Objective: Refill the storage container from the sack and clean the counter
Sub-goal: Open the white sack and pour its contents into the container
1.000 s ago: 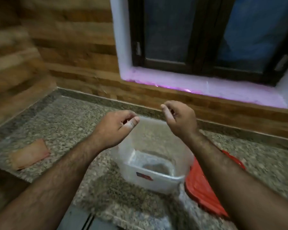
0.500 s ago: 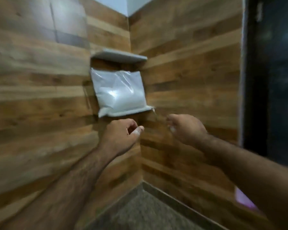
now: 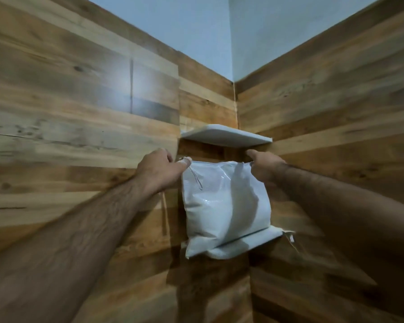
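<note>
Wood-plank walls meet in a corner with two small white shelves, so the view has swung up from the counter with the tub and red lid a second ago. Half a second back both hands hung below the white sack [image 3: 224, 203]; now they're up at its top edge. Left hand [image 3: 158, 170] pinches the top left corner, right hand [image 3: 265, 167] grips the top right. Sack stands upright on the lower shelf [image 3: 264, 237], under the upper shelf [image 3: 224, 135].

Lower corner shelf [image 3: 269, 236] — white sack [image 3: 224, 206] standing on it.
</note>
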Tool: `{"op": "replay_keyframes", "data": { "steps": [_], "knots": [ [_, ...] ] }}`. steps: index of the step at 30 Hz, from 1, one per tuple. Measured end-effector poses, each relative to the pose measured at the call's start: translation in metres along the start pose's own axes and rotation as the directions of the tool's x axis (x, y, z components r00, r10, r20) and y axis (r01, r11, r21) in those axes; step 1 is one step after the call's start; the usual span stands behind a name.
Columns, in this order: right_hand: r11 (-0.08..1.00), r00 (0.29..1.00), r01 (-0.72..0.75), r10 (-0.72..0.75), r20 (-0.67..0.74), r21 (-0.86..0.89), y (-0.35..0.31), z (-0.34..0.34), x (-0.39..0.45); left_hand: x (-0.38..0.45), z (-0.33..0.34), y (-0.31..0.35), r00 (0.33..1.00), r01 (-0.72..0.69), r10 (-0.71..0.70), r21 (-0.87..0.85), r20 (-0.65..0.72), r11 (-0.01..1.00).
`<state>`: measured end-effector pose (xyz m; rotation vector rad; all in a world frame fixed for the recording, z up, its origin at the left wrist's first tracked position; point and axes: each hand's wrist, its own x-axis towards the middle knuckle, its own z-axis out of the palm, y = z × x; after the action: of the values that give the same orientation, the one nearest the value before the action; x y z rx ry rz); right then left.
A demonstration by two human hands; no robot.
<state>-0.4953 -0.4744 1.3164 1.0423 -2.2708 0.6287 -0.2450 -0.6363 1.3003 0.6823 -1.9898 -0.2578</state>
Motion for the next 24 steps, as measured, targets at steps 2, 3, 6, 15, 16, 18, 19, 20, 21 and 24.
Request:
{"op": "replay_keyframes", "data": {
  "steps": [2,3,6,15,16,18,19,20,21,24],
  "knots": [
    [0.999,0.999,0.025,-0.026,0.031,0.028,-0.006,0.01,0.025,0.02,0.004,-0.003,0.998,0.015,-0.011,-0.058,0.058,0.998],
    [0.999,0.998,0.027,-0.029,0.064,0.025,-0.009,0.014,0.033,0.026,0.007,-0.002,0.997,0.015,-0.009,-0.072,0.082,0.997],
    [0.999,0.989,0.021,-0.025,0.145,0.03,-0.012,0.026,0.048,0.035,0.015,0.001,0.994,0.012,-0.004,-0.071,0.112,0.997],
    [0.982,0.991,-0.047,0.069,-0.115,0.185,-0.01,0.03,0.033,0.026,0.022,0.019,0.997,-0.073,0.07,0.092,0.035,0.993],
    [0.978,0.986,-0.073,0.101,-0.135,0.196,-0.011,0.026,0.027,0.021,0.019,0.024,0.996,-0.087,0.085,0.096,0.019,0.992],
    [0.972,0.974,-0.114,0.15,-0.17,0.208,-0.012,0.014,0.015,0.009,0.011,0.034,0.992,-0.122,0.123,0.081,-0.004,0.989],
    [0.969,0.968,-0.125,0.166,-0.189,0.212,-0.012,0.006,0.007,0.001,0.006,0.04,0.99,-0.142,0.143,0.066,-0.017,0.988],
    [0.968,0.962,-0.132,0.177,-0.208,0.214,-0.013,-0.004,-0.001,-0.007,0.001,0.046,0.987,-0.156,0.158,0.049,-0.035,0.987],
    [0.966,0.957,-0.134,0.184,-0.223,0.221,-0.014,-0.016,-0.01,-0.017,-0.005,0.052,0.984,-0.167,0.169,0.039,-0.053,0.985],
    [0.966,0.958,-0.129,0.18,-0.224,0.225,-0.01,-0.053,-0.045,-0.051,-0.025,0.073,0.978,-0.191,0.191,0.0,-0.087,0.982]
  ]
}}
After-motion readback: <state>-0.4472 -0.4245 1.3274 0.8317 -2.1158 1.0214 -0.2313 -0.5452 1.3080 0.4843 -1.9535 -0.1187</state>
